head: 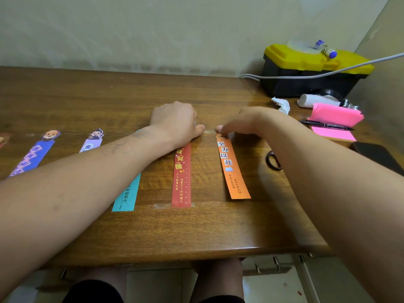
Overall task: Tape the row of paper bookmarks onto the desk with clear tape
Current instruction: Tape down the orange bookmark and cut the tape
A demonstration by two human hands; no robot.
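Forearms [87, 182] outstretched, left hand [175, 121] and right hand [247, 122] press thumbs onto tape [209, 132].

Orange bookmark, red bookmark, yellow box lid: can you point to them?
orange bookmark [233, 169]: head view, middle of the strip.
red bookmark [182, 182]: head view, lower half of the strip.
yellow box lid [282, 59]: head view, left part of the lid.

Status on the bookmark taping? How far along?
Done: red bookmark has a tape piece across its lower end. In hand: left hand and right hand lay a clear tape strip from the red bookmark's top to the orange bookmark. Left: the orange bookmark's and teal bookmark's lower ends show no tape.
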